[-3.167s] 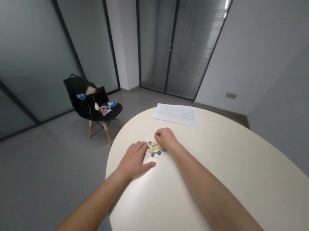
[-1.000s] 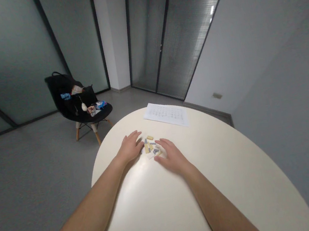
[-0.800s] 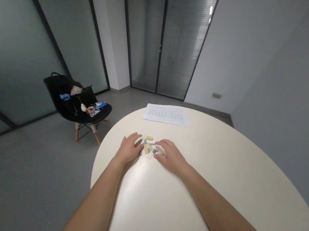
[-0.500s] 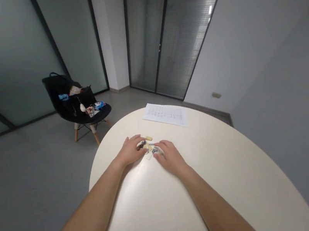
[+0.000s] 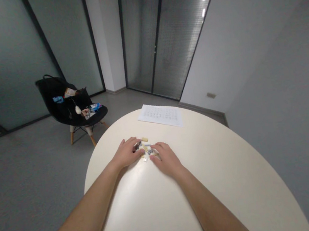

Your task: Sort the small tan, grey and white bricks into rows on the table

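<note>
Snugly around small toy bricks (image 5: 147,150), left hand (image 5: 125,153) and right hand (image 5: 166,160)

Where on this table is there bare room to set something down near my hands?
It's crowded between your left hand and right hand, around the small tan and blue bricks. Free patches: the round cream tabletop right of your right hand, below the paper sheet, and the stretch between your left forearm and right forearm.
</note>
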A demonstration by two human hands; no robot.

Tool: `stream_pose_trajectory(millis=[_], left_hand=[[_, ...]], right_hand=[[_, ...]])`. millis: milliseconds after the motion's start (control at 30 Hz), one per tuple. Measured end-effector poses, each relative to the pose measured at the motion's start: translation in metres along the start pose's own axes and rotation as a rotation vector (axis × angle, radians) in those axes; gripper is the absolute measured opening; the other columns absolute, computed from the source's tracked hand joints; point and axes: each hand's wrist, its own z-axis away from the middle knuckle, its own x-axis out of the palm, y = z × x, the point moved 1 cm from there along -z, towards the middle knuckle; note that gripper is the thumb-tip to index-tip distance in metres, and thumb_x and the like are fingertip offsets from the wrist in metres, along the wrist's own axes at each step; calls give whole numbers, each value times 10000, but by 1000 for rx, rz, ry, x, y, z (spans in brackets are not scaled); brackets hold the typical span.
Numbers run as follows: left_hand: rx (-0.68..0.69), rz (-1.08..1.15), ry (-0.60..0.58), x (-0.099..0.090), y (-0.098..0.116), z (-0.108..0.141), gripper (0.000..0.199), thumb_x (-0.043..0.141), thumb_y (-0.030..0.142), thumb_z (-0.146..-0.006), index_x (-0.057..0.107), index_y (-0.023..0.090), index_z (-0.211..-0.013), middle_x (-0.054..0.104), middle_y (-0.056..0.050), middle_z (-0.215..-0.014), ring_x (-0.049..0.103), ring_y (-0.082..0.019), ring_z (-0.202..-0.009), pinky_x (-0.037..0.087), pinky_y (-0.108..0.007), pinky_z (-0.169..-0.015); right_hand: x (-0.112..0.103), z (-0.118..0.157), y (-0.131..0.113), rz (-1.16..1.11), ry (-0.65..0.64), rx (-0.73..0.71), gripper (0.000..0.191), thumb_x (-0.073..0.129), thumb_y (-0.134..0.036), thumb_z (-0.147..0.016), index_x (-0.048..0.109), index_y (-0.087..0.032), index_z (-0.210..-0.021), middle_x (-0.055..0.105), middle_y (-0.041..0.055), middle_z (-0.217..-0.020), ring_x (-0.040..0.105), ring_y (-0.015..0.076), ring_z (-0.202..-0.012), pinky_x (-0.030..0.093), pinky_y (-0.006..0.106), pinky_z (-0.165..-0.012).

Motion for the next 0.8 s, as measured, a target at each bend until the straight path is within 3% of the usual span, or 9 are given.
stream_pose_trajectory(millis=[267, 467, 800], left_hand=[[3, 7, 5, 1, 3, -2, 442, 452, 466, -917, 540, 259, -1298, 561, -71, -1367, 447, -275, -1317, 205, -559, -1139], [-22, -1, -19, 3, 1, -4, 470, 345, 468, -959, 505, 250, -1344, 527, -71, -1412, 383, -275, -1373, 195, -557, -1144], [-34, -24, -24, 4, 1, -4, 501, 335, 486, -959, 491, 225, -1357, 507, -94, -1431, 361, -277, -1390, 196, -549, -1144]], right_hand=[[-1, 0, 3, -4, -2, 9, 375, 595, -306, -861, 595, -202, -1222, 568, 108, -1228, 471, 237, -1188, 376, 400, -1058], [-4, 0, 3, -16, -7, 10, 361, 587, -300, -866, 599, -199, -1212, 570, 110, -1226, 473, 226, -1184, 376, 389, -1056], [-9, 0, 1, -5, -21, 22, 330, 588, -295, -868, 616, -228, -1190, 567, 102, -1235, 483, 233, -1193, 385, 395, -1051]])
